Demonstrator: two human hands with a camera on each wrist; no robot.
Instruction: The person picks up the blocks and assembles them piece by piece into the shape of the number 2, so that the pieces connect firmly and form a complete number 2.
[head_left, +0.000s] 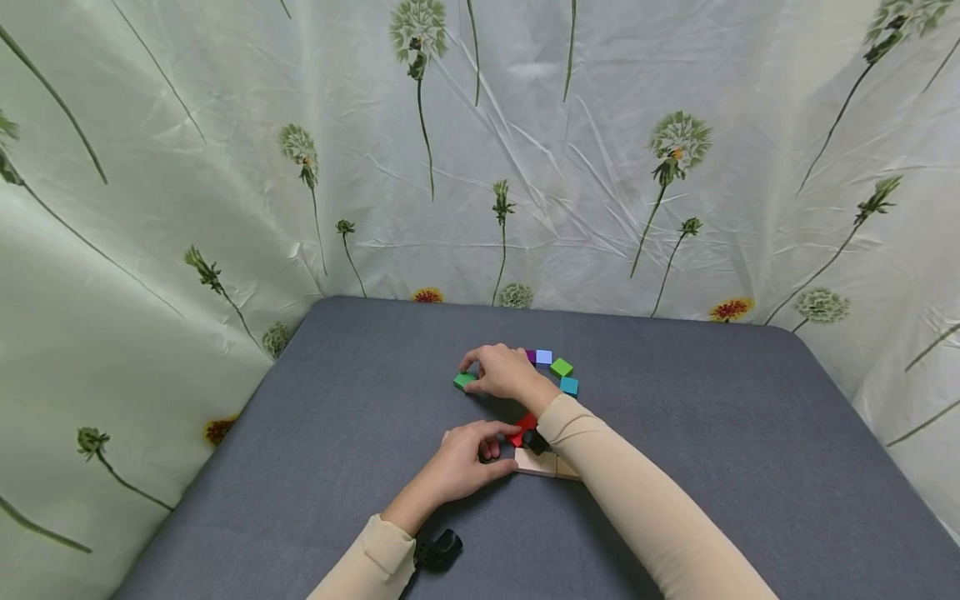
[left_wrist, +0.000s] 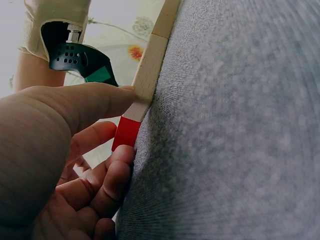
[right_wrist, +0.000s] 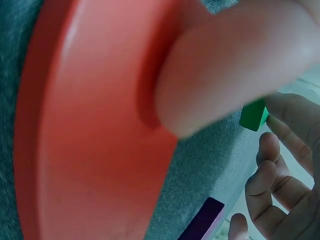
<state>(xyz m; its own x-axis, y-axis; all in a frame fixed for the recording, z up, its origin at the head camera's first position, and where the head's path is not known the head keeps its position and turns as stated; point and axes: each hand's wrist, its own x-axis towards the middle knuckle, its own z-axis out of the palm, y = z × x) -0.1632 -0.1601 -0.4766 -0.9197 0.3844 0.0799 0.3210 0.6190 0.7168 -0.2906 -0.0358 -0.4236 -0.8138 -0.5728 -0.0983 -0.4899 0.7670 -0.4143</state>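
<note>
My right hand (head_left: 510, 372) pinches a green block (head_left: 464, 381) between thumb and index finger at the left of an arc of small blocks. My left hand (head_left: 465, 458) is at the near side, its index fingertip on a red curved block (head_left: 527, 423) and its thumb against the left end of a pale wooden block (head_left: 535, 462). In the left wrist view the red block (left_wrist: 126, 132) adjoins the wooden block (left_wrist: 150, 65), with the other fingers curled beside it. Part of the red block is hidden by the right wrist and its camera.
A purple block (head_left: 531, 357), light blue block (head_left: 544, 357), lime green block (head_left: 562, 367) and teal block (head_left: 570, 386) curve along the far right. A second wooden block (head_left: 567, 470) lies partly under the right sleeve (head_left: 637, 500). A grey cloth (head_left: 337, 400) covers the table, before a floral curtain (head_left: 525, 150).
</note>
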